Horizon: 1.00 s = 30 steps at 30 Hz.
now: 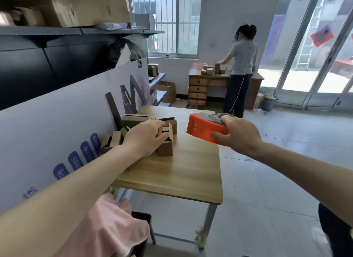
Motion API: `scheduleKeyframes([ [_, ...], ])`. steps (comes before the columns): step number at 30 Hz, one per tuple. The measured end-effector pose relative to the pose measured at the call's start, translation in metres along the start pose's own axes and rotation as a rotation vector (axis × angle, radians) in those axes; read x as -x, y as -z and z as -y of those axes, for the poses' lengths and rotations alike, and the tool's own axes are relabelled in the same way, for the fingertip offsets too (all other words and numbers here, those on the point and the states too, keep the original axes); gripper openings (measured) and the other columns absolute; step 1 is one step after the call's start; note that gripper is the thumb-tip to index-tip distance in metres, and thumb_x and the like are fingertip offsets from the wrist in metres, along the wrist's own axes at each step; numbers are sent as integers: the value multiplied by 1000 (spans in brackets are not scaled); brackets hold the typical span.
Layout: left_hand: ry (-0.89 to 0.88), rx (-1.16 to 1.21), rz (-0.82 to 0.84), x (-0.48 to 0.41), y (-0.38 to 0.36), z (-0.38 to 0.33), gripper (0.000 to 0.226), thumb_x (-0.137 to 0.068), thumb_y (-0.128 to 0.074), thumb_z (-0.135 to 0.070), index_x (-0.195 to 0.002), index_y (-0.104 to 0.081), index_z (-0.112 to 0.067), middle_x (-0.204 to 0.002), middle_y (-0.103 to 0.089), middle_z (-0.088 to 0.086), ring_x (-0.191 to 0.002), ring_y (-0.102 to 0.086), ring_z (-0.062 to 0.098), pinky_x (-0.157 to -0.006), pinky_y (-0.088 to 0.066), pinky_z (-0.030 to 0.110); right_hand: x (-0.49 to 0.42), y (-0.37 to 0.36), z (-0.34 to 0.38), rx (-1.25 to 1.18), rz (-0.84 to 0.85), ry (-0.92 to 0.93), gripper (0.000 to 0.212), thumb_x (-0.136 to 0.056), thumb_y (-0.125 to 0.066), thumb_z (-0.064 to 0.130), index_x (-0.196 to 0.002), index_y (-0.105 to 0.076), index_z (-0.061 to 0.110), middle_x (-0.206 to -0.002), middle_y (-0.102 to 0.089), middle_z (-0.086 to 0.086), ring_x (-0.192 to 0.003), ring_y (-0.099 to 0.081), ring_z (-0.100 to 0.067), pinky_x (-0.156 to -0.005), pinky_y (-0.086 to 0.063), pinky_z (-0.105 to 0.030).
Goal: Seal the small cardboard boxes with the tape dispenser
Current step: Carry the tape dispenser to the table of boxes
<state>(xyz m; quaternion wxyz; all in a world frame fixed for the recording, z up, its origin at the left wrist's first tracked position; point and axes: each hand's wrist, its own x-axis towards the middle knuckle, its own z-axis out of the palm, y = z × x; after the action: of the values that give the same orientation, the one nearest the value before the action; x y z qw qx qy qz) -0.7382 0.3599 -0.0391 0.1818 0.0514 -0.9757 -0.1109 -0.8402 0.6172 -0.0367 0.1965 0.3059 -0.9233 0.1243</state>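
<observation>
left hand curls its fingers over an open-flapped small cardboard box, contents too dark to tell, more open boxes beyond it, right hand grips the orange tape dispenser aloft

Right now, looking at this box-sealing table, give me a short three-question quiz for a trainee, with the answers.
1. True or false: the right hand grips the orange tape dispenser.
2. The left hand holds: A) a small cardboard box on the wooden table, B) a pair of scissors, C) a marker pen.
3. Fill in: that box's top flaps are ____.
Key: 1 true; 2 A; 3 open.
</observation>
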Motion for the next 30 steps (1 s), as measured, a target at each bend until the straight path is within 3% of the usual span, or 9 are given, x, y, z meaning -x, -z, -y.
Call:
scheduleKeyframes([
  [9, -30, 52, 2, -100, -52, 29, 48, -93, -51, -48, -136, -50, -26, -136, -56, -3, -124, -52, 20, -92, -48, 35, -72, -40, -27, 32, 64, -36, 49, -86, -59, 58, -111, -59, 16, -108, -69, -2, -78, -57, -13, -65, -50, -27],
  [15, -48, 71, 50, -150, -77, 57, 48, -94, -49, -50, -136, -49, -27, -133, -57, -3, -120, -53, 19, -84, -45, 32, -108, -62, -37, 9, 64, -62, 48, -86, -62, 55, -111, -60, 14, -107, -69, -3, -75, -53, -12, -61, -41, -24],
  [18, -58, 84, 84, -165, -87, 62, 48, -94, -49, -49, -136, -49, -26, -135, -56, -3, -119, -53, 18, -80, -43, 30, -112, -69, -44, 10, 86, -92, 44, -87, -59, 56, -107, -59, 16, -102, -68, -1, -74, -55, -14, -62, -48, -28],
  [24, -71, 70, 99, -194, -101, 61, 50, -95, -47, -49, -138, -47, -24, -137, -54, -2, -121, -52, 19, -88, -46, 35, -124, -76, -65, 11, 87, -124, 44, -87, -59, 55, -107, -59, 16, -102, -68, -1, -76, -58, -16, -67, -53, -34],
  [30, -52, 76, 138, -220, -122, 47, 50, -95, -47, -49, -140, -45, -25, -141, -51, -2, -125, -49, 19, -90, -44, 36, -140, -90, -104, 8, 91, -117, 43, -87, -59, 55, -106, -59, 16, -100, -68, -1, -72, -53, -14, -58, -39, -25],
])
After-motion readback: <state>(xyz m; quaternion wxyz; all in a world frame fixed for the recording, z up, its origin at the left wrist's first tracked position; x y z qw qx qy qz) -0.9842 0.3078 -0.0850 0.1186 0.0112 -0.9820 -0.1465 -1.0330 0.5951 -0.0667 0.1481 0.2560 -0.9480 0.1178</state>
